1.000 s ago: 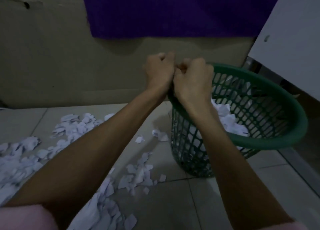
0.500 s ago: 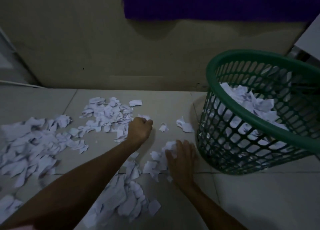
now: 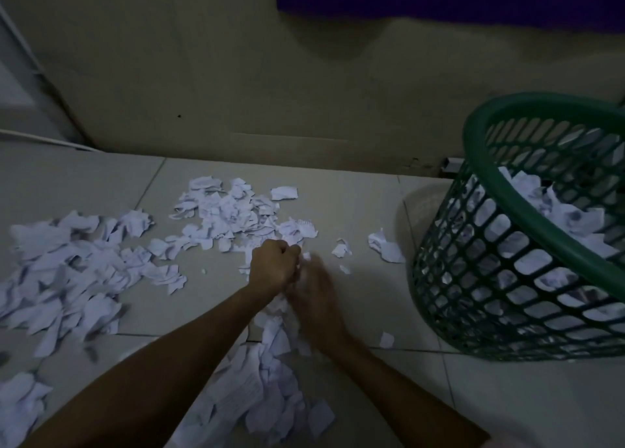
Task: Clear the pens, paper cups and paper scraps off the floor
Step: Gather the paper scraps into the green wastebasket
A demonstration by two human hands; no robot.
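Head view: green basket (image 3: 527, 207) holds paper scraps (image 3: 554, 217) (tilted); left hand (image 3: 272, 268) fingers fisted on scraps, right hand (image 3: 314, 292) blurred, unclear.

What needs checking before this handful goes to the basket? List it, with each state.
1. Left hand holds scraps: ok, fingers curled around paper.
2. Right hand grip: cannot tell, blurred.
3. Green basket within reach, mouth open: ok.
4. Room in basket: ok, paper lies below the rim.
5. Floor cleared: not ok, paper scraps remain in heaps.
6. Pens or cups left: cannot tell, none visible.
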